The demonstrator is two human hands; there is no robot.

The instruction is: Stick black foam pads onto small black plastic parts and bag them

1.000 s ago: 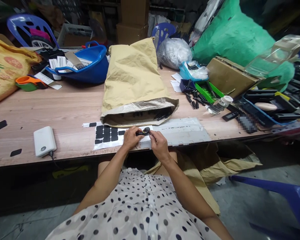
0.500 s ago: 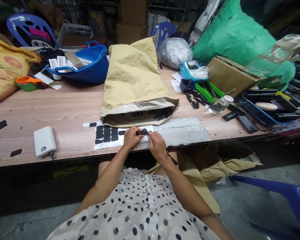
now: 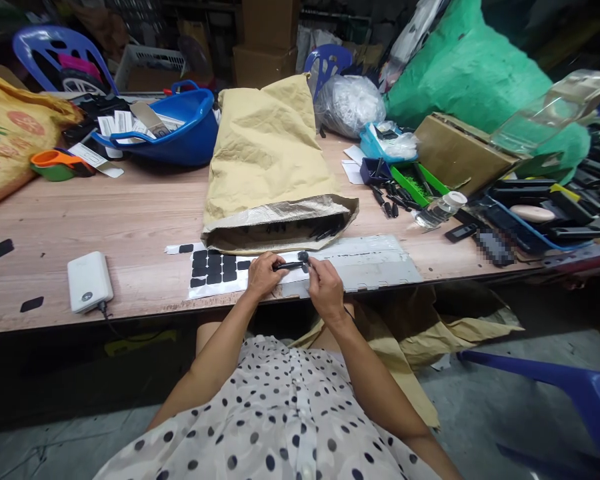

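A thin black rod-like part point(image 3: 291, 265) with a dark round piece point(image 3: 303, 256) at its right end lies between my hands, just above the table's front edge. My left hand point(image 3: 263, 275) is closed around the rod's left end. The fingers of my right hand point(image 3: 325, 285) are pinched together at the other end, close under the round piece. Beneath and left of the hands lies a white sheet point(image 3: 213, 291) bearing rows of black rounded-square stickers point(image 3: 214, 269). A flat grey board point(image 3: 365, 267) extends to the right under my right hand.
Directly ahead lies a tan paper sack point(image 3: 263, 153), its mouth facing me, with black parts inside. A white power bank point(image 3: 90, 281) with a cable is at left. Farther back are a blue basin point(image 3: 180, 140), a green tray point(image 3: 414, 183) and a clear bottle point(image 3: 440, 209).
My right hand has moved a little to the right, and the round piece has shifted right too. More of the black rod now shows between my hands. My left hand stays in place.
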